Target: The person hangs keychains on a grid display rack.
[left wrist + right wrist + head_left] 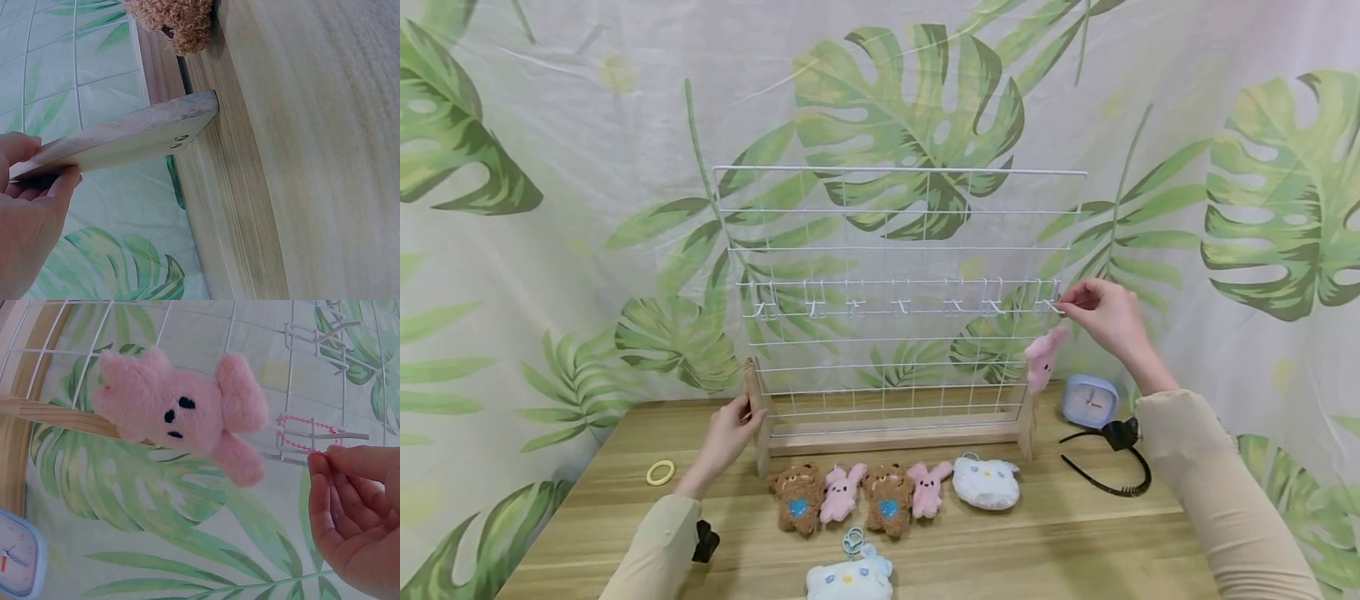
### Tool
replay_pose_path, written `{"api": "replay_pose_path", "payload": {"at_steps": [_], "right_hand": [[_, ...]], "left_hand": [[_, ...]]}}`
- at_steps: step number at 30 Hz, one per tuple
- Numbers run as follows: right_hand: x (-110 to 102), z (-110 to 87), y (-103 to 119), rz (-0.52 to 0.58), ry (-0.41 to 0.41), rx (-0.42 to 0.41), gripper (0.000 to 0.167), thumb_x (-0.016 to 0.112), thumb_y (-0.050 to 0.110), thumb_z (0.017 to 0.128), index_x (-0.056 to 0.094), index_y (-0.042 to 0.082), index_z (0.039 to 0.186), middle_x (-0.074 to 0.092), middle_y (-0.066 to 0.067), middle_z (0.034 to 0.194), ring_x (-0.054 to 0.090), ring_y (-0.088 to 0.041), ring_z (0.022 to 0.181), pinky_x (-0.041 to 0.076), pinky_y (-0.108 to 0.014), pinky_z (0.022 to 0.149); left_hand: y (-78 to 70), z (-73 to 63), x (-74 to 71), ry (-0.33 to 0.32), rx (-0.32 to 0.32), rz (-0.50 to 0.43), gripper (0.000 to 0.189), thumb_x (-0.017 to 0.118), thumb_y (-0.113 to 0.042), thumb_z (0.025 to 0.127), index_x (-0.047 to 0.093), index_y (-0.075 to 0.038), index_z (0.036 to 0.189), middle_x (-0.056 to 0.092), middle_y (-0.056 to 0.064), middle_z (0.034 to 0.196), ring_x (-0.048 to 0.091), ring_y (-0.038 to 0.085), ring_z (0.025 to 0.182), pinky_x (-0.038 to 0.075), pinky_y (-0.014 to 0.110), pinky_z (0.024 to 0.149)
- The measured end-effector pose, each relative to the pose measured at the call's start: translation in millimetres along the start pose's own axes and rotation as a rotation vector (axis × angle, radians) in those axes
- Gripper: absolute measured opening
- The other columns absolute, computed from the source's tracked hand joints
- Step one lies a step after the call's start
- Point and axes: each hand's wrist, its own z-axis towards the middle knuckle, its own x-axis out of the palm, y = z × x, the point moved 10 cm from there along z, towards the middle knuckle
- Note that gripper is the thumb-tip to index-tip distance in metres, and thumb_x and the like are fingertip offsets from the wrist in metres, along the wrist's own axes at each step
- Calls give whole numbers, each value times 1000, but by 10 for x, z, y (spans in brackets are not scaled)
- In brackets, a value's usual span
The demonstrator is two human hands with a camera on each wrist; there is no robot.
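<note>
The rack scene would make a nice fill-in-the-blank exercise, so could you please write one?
1. In colour, the chain that the right hand pinches is ____.
2. The post that the left hand grips is made of ____.
3. The number of brown bears is ____.
4. In colour, the ring is ____.

Missing words: pink; wood; two; yellow.

The site is a small tabletop display area; whether it belongs to a home, shop or studio cannot be determined. A pale fabric sheet printed with green leaves [587, 150] forms the backdrop behind a light wood-grain table [1000, 558]. A white wire grid rack on a wooden base [895, 438], white metal hooks [995, 307] and a pink plush rabbit [1045, 360] resemble a small retail display.
</note>
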Motion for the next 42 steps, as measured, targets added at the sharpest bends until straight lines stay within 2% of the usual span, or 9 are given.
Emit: {"api": "replay_pose_path", "payload": {"at_steps": [9, 16, 23, 27, 30, 34, 38, 42], "right_hand": [[61, 16, -32, 15, 20, 21, 15, 70, 15, 93, 69, 0, 98, 74, -23, 99, 52, 19, 67, 45, -3, 62], [57, -42, -22, 27, 22, 6, 14, 69, 12, 92, 68, -1, 98, 73, -24, 98, 53, 16, 69, 46, -3, 63], [53, -263, -96, 20, 11, -4, 16, 71, 14, 91, 68, 0, 98, 73, -22, 97, 54, 14, 70, 48, -5, 65], [107, -457, -109, -23, 22, -8, 17, 71, 18, 91, 68, 2, 97, 74, -19, 94, 59, 6, 71, 50, -10, 63], [239, -600, -100, -33, 71, -17, 16, 72, 17, 91, 69, 3, 97, 75, -17, 93, 66, -6, 74, 54, -15, 63], [553, -773, -80, -16, 179, -35, 12, 73, 15, 89, 70, 5, 95, 75, -14, 92, 70, -17, 78, 58, -21, 65], [959, -929, -94, 3, 292, -55, 6, 74, 13, 88, 70, 8, 90, 75, -8, 87, 68, -14, 75, 57, -21, 64], [1358, -1044, -156, 25, 372, -95, 5, 73, 11, 87, 69, 9, 85, 73, -3, 80, 64, -6, 71, 54, -18, 62]], "left_hand": [[11, 11, 6, -9, 2, 4, 15, 55, -6, 100, 58, 7, 105, 64, 34, 119, 61, 46, 118, 59, 46, 93], [21, 8, 2, -11, 9, 8, 17, 55, -6, 100, 58, 9, 107, 64, 35, 119, 61, 47, 118, 58, 47, 93], [29, 2, 19, 5, 6, -1, 19, 55, -5, 100, 58, 10, 112, 63, 36, 121, 60, 48, 119, 57, 49, 94], [30, 13, 20, 3, 11, -2, 21, 55, -5, 100, 58, 11, 113, 63, 36, 121, 60, 48, 119, 57, 49, 94], [28, 13, 17, -1, 13, -5, 21, 55, -4, 99, 58, 11, 113, 63, 36, 120, 60, 48, 119, 57, 49, 94], [20, 16, 3, -9, 12, 3, 16, 55, -4, 99, 59, 9, 107, 65, 34, 116, 62, 47, 116, 59, 47, 92], [25, 14, 3, -13, 3, 24, 11, 56, -6, 99, 57, 5, 98, 68, 30, 108, 65, 44, 112, 62, 39, 87], [40, 16, 14, -9, -14, 42, 12, 56, -7, 100, 54, 2, 91, 69, 23, 99, 67, 39, 106, 62, 31, 81]]}}
